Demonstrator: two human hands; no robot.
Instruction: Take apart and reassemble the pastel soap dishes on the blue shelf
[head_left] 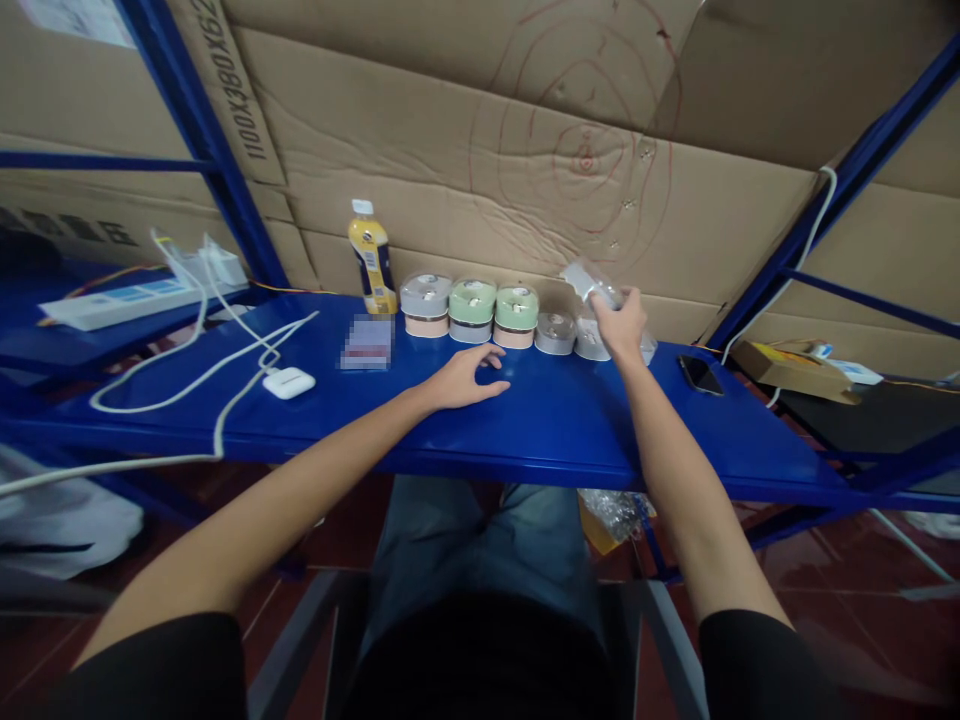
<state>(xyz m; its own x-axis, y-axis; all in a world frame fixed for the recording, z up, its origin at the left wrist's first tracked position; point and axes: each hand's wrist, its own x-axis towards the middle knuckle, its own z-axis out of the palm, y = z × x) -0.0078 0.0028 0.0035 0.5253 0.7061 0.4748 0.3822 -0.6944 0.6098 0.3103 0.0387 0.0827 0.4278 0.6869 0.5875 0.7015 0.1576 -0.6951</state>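
Observation:
My right hand (621, 316) is closed on a grey round container (592, 283), tilted and raised above the right part of the row. My left hand (469, 378) hovers over the blue table with its fingers curved apart and nothing in them. Behind it stand stacked containers: grey on pink (426, 296), green on grey (471, 303) and green on pink (516, 308). Single grey containers (555, 333) stand to their right, one (591, 342) below my right hand. Another container (649, 346) at the row's right end is partly hidden by that hand.
A yellow bottle (373, 260) stands left of the row, behind a blurred flat item (367, 342). A white case (289, 382) and cables lie left. A phone (700, 375) lies right, near an open carton (795, 370). Cardboard (420, 130) backs the blue table (555, 430).

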